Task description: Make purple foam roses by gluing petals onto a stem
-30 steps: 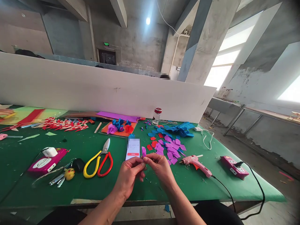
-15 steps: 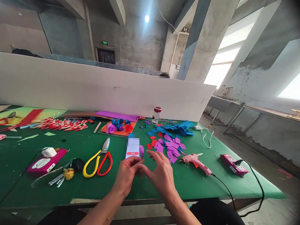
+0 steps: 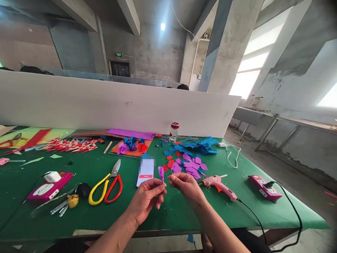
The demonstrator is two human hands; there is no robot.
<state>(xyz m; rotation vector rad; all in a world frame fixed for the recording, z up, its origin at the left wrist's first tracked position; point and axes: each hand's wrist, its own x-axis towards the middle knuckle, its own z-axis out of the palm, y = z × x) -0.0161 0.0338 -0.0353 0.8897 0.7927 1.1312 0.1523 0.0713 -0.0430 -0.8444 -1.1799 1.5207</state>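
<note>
Apparently the work is partway: the left hand (image 3: 147, 195) pinches the base of a curled purple piece (image 3: 161, 174) between thumb and index finger, standing it upright above the surface (image 3: 179, 218), midway along the front edge. The right hand (image 3: 188, 188) hangs just beside it, thumb and index finger drawn close together; whether they grip anything is too small to tell.

Toward the back edge, left of the middle, lie shaped paper flowers on an orange sheet (image 3: 134, 153): a purple one (image 3: 123, 148), some blue ones (image 3: 130, 142) and a red one (image 3: 143, 148). These look finished, or nearly so. The curled piece seems only a beginning by comparison, a single narrow roll. Much appears left unused: loose purple pieces (image 3: 193, 165) and red pieces (image 3: 170, 163) lie scattered beyond the right hand, with crumpled blue paper (image 3: 206, 146) nearer the back edge.

As for room, the forearms cross the front edge, and the green stretch between them offers the easiest space. Leftward, the phone (image 3: 146, 172) sits just beyond the left hand, with the scissors (image 3: 113, 174) farther toward the left edge. Rightward, the glue gun (image 3: 219, 186) limits sweeping, its cord dropping over the front edge near the right corner. A white panel (image 3: 118, 105) walls off the back edge.
</note>
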